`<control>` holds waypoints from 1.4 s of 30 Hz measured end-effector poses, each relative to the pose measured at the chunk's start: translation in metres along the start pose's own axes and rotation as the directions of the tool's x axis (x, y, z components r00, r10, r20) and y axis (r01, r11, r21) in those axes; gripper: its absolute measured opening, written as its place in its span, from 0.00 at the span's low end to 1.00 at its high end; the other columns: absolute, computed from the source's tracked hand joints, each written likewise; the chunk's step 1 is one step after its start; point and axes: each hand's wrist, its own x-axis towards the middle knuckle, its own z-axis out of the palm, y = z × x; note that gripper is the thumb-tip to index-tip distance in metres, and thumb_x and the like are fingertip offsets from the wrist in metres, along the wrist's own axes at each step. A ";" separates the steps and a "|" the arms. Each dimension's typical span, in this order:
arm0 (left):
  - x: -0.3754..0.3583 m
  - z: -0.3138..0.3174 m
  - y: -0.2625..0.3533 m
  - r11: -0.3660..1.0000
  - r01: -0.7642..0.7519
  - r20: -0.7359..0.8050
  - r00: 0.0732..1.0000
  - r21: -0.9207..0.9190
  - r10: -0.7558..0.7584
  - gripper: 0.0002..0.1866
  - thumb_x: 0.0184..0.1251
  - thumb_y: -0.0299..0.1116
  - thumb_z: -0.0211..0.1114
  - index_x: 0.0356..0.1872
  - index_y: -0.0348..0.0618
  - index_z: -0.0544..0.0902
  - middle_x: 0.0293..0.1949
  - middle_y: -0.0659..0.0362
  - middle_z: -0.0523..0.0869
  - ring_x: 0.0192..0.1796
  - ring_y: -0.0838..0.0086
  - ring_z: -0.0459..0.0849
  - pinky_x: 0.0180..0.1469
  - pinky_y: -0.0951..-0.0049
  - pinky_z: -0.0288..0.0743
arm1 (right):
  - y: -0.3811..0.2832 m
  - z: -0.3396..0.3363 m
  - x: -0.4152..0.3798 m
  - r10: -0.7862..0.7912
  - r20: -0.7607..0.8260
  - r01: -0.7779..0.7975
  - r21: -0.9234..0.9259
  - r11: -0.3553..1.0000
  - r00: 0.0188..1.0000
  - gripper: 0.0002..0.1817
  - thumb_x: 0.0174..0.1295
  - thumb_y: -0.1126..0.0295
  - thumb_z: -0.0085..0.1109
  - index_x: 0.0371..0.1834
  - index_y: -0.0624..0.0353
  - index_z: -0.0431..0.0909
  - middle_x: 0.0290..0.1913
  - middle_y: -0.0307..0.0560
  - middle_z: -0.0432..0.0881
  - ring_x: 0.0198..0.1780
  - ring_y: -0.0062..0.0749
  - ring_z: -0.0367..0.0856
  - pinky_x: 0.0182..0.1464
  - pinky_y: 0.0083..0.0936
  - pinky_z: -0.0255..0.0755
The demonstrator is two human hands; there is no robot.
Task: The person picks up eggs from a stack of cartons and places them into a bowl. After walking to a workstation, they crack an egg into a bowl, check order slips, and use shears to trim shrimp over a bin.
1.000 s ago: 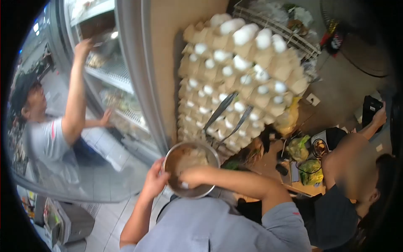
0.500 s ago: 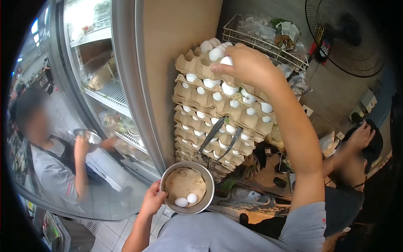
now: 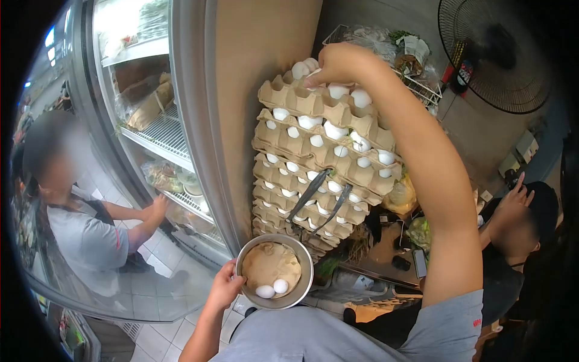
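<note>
One bowl [image 3: 307,268], mouth-up, left hand [image 3: 225,286] gripping it; two eggs [image 3: 265,292] inside, one's long axis crosswise; right hand [image 3: 341,63] at top tray [image 3: 329,108], grip unclear

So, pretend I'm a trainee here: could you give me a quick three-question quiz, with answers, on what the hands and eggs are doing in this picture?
1. True or false: the camera wearer's left hand grips the metal bowl at its side.
2. How many white eggs lie in the bowl?
A) none
B) two
C) five
3. Fill in the gap: the wearer's right hand is at the ____ of the stack of egg trays.

Key: 1. True. 2. B. 3. Top.
</note>
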 end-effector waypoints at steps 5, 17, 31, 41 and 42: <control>0.007 -0.009 -0.020 0.996 -0.054 -0.001 0.999 0.070 0.054 0.26 0.58 0.23 0.61 0.62 0.34 0.76 0.41 0.62 0.79 0.41 0.79 0.78 0.40 0.78 0.76 | -0.016 -0.002 -0.005 -0.032 -0.033 0.029 -0.085 0.996 0.999 0.23 0.46 0.50 0.75 0.36 0.59 0.86 0.30 0.50 0.87 0.33 0.41 0.88 0.34 0.39 0.81; -0.007 -0.012 0.006 0.999 0.011 -0.076 0.997 0.046 -0.007 0.26 0.61 0.27 0.62 0.64 0.39 0.76 0.40 0.67 0.82 0.36 0.82 0.77 0.36 0.79 0.72 | -0.111 0.104 -0.169 -0.537 -0.031 0.460 0.561 0.688 0.843 0.17 0.51 0.60 0.68 0.41 0.56 0.78 0.32 0.54 0.84 0.36 0.46 0.86 0.39 0.39 0.79; -0.005 -0.004 0.009 0.999 -0.001 -0.032 0.999 0.047 0.003 0.27 0.56 0.23 0.59 0.61 0.35 0.77 0.41 0.63 0.78 0.39 0.80 0.77 0.38 0.79 0.75 | -0.156 0.286 -0.206 -0.745 -0.001 0.577 0.633 0.516 0.667 0.25 0.58 0.63 0.66 0.60 0.55 0.76 0.52 0.55 0.81 0.54 0.49 0.82 0.56 0.42 0.76; 0.011 0.003 0.001 0.999 0.032 -0.061 0.998 0.042 -0.029 0.22 0.59 0.21 0.60 0.58 0.38 0.78 0.34 0.66 0.79 0.31 0.81 0.77 0.31 0.78 0.74 | 0.052 0.029 -0.072 0.025 -0.002 -0.024 0.196 0.980 1.000 0.24 0.58 0.55 0.69 0.50 0.60 0.79 0.41 0.52 0.84 0.41 0.39 0.82 0.42 0.32 0.76; 0.010 0.005 0.006 0.999 0.032 -0.051 0.998 0.038 -0.030 0.22 0.59 0.21 0.60 0.58 0.38 0.78 0.34 0.66 0.79 0.31 0.81 0.77 0.31 0.77 0.74 | 0.056 0.028 -0.069 -0.022 -0.027 0.028 0.247 0.969 0.999 0.24 0.57 0.55 0.70 0.50 0.60 0.78 0.41 0.51 0.83 0.40 0.38 0.82 0.42 0.32 0.76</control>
